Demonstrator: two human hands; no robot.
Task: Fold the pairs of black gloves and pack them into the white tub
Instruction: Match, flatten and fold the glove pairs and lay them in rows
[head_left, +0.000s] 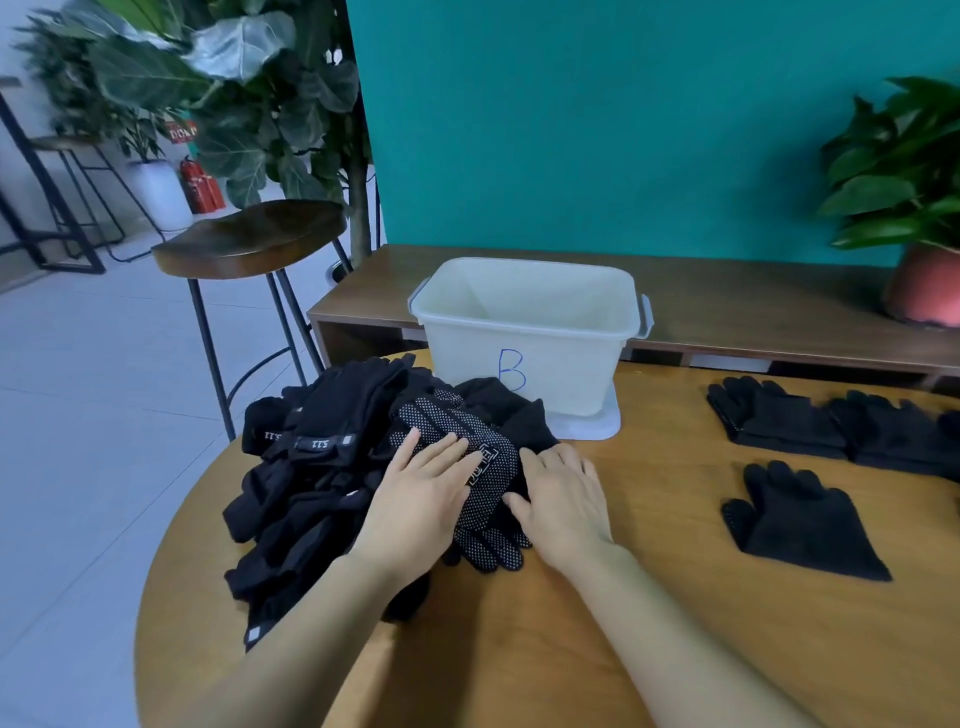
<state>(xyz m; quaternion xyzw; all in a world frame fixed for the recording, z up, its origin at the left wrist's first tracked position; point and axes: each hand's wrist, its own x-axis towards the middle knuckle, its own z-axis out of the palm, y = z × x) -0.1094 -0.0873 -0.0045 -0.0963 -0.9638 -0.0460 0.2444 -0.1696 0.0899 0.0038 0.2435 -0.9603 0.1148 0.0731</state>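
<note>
left hand (415, 499) flat on dotted glove (497, 486) at its 2 o'clock | right hand (563, 504) flat, glove at 10 o'clock

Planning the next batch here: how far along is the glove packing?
Early. Done: a few gloves lie flat at the right of the table, yet the white tub shows none inside. In hand: the left hand and right hand rest flat on a dotted glove atop the pile. Left: folding and packing nearly everything.
</note>
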